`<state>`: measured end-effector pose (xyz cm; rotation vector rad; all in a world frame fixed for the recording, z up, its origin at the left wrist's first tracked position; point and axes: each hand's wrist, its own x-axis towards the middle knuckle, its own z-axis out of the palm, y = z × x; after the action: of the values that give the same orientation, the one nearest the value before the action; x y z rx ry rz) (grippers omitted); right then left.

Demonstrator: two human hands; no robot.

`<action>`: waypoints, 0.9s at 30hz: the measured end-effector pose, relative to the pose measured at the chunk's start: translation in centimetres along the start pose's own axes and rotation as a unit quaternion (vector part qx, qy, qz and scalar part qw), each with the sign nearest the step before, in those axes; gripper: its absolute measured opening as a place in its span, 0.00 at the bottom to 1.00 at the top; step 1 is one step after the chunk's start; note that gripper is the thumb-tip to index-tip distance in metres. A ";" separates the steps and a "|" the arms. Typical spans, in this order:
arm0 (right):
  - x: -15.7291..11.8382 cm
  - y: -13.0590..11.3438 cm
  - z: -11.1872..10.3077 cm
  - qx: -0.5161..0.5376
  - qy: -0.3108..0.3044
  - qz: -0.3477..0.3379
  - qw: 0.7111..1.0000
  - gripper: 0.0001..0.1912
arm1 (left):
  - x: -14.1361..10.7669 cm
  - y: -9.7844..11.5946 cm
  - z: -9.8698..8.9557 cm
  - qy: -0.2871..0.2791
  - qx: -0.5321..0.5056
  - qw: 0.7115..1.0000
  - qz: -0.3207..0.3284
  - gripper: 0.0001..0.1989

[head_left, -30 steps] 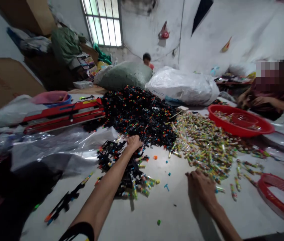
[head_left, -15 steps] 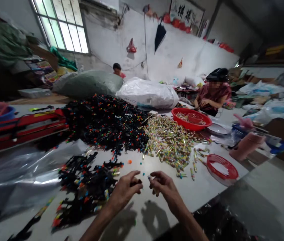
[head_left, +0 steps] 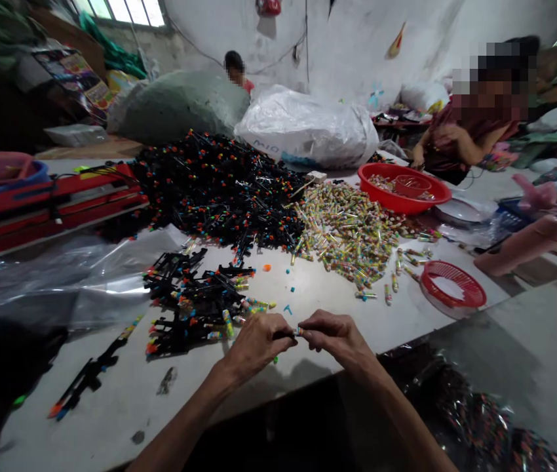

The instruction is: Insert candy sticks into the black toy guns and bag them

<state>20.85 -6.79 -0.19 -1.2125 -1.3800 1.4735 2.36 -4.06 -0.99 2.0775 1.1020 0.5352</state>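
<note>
My left hand [head_left: 261, 341] and my right hand [head_left: 332, 335] meet over the table near its front edge, both with fingers pinched. Between the fingertips shows the end of a small tube [head_left: 299, 332], with white, blue and orange on it. My right fingers cover most of it. Whatever my left fingers pinch is dark and mostly hidden. Just beyond the hands lie small blue plastic pieces [head_left: 287, 309] and an orange piece [head_left: 267, 268]. Left of my left hand is a small heap of black toy guns [head_left: 185, 328] with bright tips, several colourful tubes among them.
A large pile of black toy guns [head_left: 224, 190] adjoins a pile of candy-coloured tubes [head_left: 345, 229]. A red basin [head_left: 406, 204] and a red basket [head_left: 480, 303] stand right. One toy gun [head_left: 92, 370] lies front left. A co-worker [head_left: 475, 131] sits far right; another person [head_left: 236, 69] is behind the sacks.
My hands have come together from slightly apart, and their fingertips now meet at the small tube. The view has tilted down and closer to the table.
</note>
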 end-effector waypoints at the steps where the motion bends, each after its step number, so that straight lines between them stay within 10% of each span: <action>1: -0.1 0.0 -0.2 -0.004 -0.006 -0.003 1.000 0.12 | 0.0 0.0 0.1 -0.008 0.000 1.000 0.009 0.04; 12: -0.3 2.3 0.2 -0.155 -0.079 -0.046 0.984 0.13 | -0.4 -1.3 0.4 -0.090 -0.008 0.996 0.003 0.05; 16: 2.0 2.9 -1.1 -0.130 -0.133 0.020 0.982 0.18 | -0.2 -1.8 -2.2 -0.132 0.031 0.991 -0.020 0.06; 18: 4.0 3.0 -3.1 -0.217 -0.065 0.004 0.974 0.22 | 0.8 -2.5 -4.7 -0.103 0.130 0.986 -0.025 0.08; 22: 8.9 2.9 -8.2 -0.556 0.148 0.026 0.818 0.15 | 6.0 -5.2 -9.7 0.002 0.335 0.931 -0.141 0.13; 24: 10.9 3.0 -9.9 -0.657 0.162 0.072 0.733 0.12 | 9.7 -6.9 -10.7 0.022 0.367 0.906 -0.208 0.14; 27: 12.6 3.5 -10.7 -0.701 0.147 0.065 0.695 0.11 | 14.4 -9.0 -10.3 0.023 0.371 0.895 -0.247 0.14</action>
<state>28.19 7.69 -4.90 -2.2954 -2.2168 -0.0736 -1.14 15.42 -0.55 2.2438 2.0143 -0.1292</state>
